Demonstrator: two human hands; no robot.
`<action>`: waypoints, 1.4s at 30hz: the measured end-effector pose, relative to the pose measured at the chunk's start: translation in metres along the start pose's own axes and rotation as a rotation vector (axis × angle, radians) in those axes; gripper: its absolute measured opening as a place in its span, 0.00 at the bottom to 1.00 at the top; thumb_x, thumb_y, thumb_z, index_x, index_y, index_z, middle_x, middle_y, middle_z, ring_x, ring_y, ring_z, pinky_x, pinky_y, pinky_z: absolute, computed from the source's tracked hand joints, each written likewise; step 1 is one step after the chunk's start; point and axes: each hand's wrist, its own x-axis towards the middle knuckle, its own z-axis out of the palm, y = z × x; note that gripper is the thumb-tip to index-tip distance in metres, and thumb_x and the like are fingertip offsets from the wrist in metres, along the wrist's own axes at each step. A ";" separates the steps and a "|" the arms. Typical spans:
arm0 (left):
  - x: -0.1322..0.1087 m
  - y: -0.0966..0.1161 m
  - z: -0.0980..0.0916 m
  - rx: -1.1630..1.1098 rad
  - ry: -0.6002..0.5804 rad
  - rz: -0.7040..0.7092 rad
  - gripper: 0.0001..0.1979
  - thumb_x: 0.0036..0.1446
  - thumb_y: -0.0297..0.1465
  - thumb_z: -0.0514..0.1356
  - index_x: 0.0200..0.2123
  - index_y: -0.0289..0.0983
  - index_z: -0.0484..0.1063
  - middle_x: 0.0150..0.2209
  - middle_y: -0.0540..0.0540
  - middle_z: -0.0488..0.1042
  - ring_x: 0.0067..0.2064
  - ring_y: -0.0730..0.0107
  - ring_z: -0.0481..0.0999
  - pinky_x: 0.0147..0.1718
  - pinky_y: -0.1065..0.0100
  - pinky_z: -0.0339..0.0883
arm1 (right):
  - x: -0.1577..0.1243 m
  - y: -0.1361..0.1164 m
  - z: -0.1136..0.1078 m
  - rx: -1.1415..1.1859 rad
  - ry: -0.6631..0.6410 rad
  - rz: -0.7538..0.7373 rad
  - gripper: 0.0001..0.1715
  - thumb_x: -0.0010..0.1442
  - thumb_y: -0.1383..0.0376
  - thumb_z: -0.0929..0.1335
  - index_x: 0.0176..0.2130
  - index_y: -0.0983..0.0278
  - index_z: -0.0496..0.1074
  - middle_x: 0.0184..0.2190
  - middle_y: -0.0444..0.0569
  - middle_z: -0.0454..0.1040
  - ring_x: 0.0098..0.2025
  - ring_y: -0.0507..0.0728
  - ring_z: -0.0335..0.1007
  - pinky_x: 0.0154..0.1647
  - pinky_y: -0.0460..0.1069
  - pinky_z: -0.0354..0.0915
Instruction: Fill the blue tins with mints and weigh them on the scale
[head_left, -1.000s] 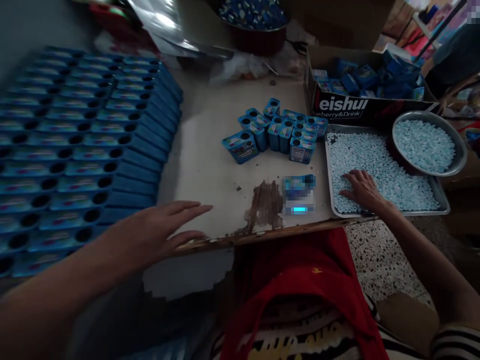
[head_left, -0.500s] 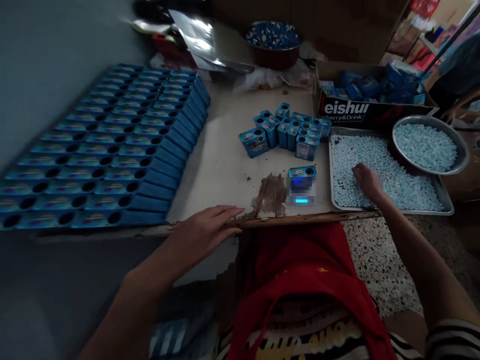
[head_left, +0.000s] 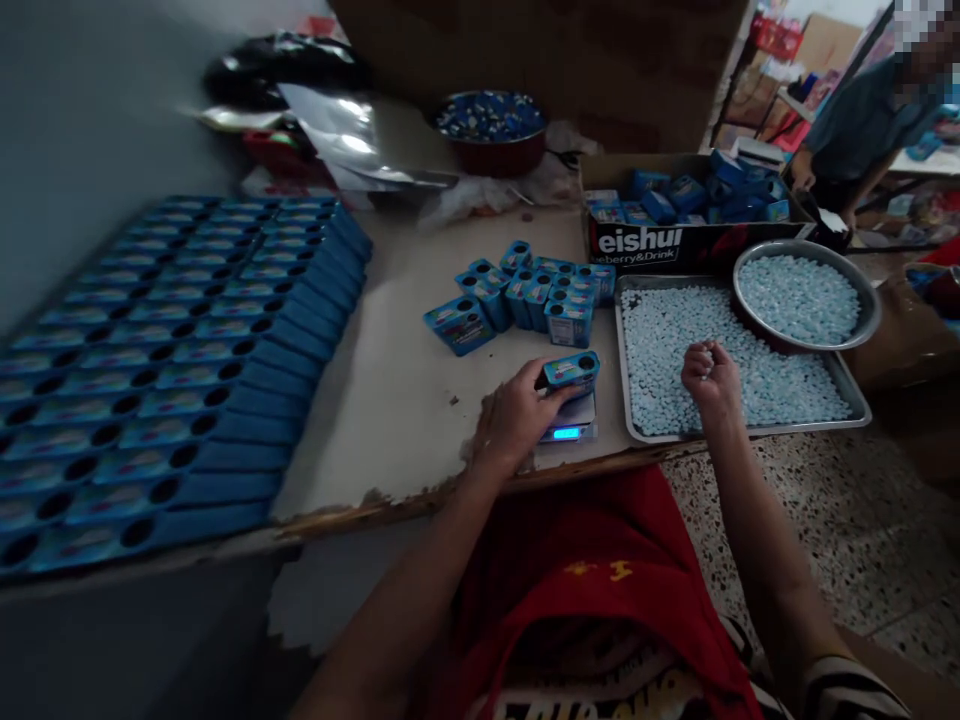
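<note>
My left hand [head_left: 523, 408] is closed round the side of a small blue candy box [head_left: 572, 370] with a round dark hole in its top. That box is at a small digital scale [head_left: 568, 418] with a lit blue display; whether it rests on the scale I cannot tell. My right hand [head_left: 711, 378] is turned palm up with curled fingers, and a few pale blue candies show in it. It is above a metal tray [head_left: 636, 432] spread with the same candies. Several more blue boxes stand grouped behind the scale.
Rows of blue boxes [head_left: 225, 400] fill the table's left side. A metal bowl of candies [head_left: 806, 298] overlaps the tray's back right corner. Behind are a carton [head_left: 697, 245] of blue packs and a dark red bowl [head_left: 495, 157]. Another person [head_left: 855, 125] is at the far right.
My left hand has moved right from the table edge and taken hold of the box at the scale. My right hand has turned up and lifted from the tray with candies.
</note>
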 end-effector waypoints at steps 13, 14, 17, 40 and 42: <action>0.062 0.065 0.064 -0.101 -0.174 0.283 0.18 0.59 0.37 0.76 0.49 0.39 0.79 0.45 0.44 0.82 0.45 0.57 0.82 0.46 0.61 0.75 | -0.012 0.042 0.094 -0.574 -0.177 -0.545 0.32 0.70 0.39 0.71 0.27 0.58 0.66 0.26 0.41 0.62 0.27 0.51 0.60 0.31 0.49 0.64; 0.063 0.065 0.066 -0.114 -0.176 0.273 0.18 0.58 0.36 0.76 0.50 0.39 0.79 0.45 0.44 0.82 0.45 0.58 0.82 0.46 0.62 0.75 | -0.012 0.042 0.094 -0.602 -0.187 -0.568 0.33 0.69 0.38 0.70 0.26 0.58 0.67 0.25 0.42 0.62 0.28 0.52 0.60 0.32 0.50 0.64; 0.064 0.063 0.070 -0.150 -0.181 0.259 0.18 0.58 0.34 0.75 0.50 0.39 0.79 0.45 0.44 0.82 0.46 0.58 0.82 0.45 0.62 0.74 | -0.014 0.039 0.095 -0.658 -0.206 -0.610 0.36 0.70 0.35 0.68 0.25 0.58 0.67 0.24 0.42 0.60 0.28 0.53 0.60 0.33 0.51 0.64; 0.035 0.036 0.024 -0.464 -0.135 -0.080 0.22 0.56 0.42 0.75 0.50 0.41 0.77 0.45 0.45 0.84 0.46 0.59 0.86 0.47 0.61 0.81 | -0.017 0.003 0.032 -0.786 0.007 -0.612 0.25 0.63 0.38 0.74 0.43 0.54 0.78 0.45 0.48 0.81 0.57 0.59 0.78 0.60 0.58 0.74; 0.020 0.022 0.001 -0.413 -0.102 -0.121 0.22 0.57 0.42 0.75 0.51 0.43 0.78 0.46 0.46 0.84 0.45 0.59 0.86 0.45 0.62 0.81 | -0.024 -0.005 0.009 -1.320 0.031 -0.694 0.20 0.64 0.44 0.75 0.42 0.56 0.79 0.45 0.50 0.81 0.56 0.63 0.76 0.63 0.61 0.70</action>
